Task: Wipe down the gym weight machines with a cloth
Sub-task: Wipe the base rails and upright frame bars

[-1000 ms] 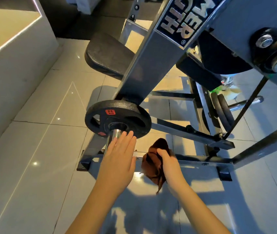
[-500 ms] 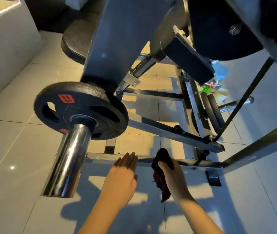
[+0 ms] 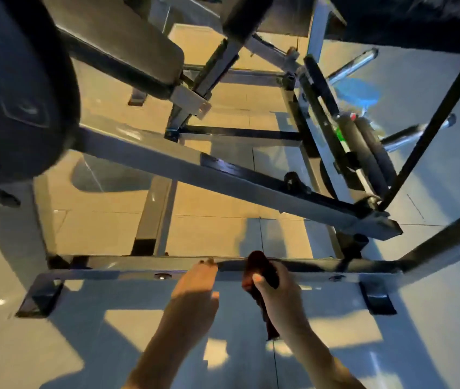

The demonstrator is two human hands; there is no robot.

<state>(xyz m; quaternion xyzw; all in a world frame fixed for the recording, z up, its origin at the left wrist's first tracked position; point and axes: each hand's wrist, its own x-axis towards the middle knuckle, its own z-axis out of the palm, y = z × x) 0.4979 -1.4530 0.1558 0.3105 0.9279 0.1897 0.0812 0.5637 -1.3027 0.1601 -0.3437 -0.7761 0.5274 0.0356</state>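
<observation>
Head view: a dark brown cloth (image 3: 258, 265) is held at six o'clock of the frame. It is bunched in the right grip (image 3: 276, 293), whose fingers and thumb are curled round it, and is pressed against the low base bar (image 3: 111, 269) of the weight machine (image 3: 265, 192). The left grip (image 3: 195, 284), just at the cloth's nine o'clock, is spread, with straight fingertips (image 3: 209, 261) laid on the same bar.

A diagonal steel beam (image 3: 167, 155) is seen crossing above the bar, from a large black weight plate (image 3: 21, 94) at ten o'clock down to a bracket (image 3: 374, 223) at three o'clock. A black seat pad (image 3: 128, 49) is found at eleven o'clock. Two stored plates (image 3: 369, 147) and chrome pegs (image 3: 416, 133) are set at two o'clock. Black rubber feet (image 3: 377, 300) are fixed under the bar on the tiled floor (image 3: 209, 234).

A green-and-red label (image 3: 338, 133) beside the stored plates is too blurred to be read.
</observation>
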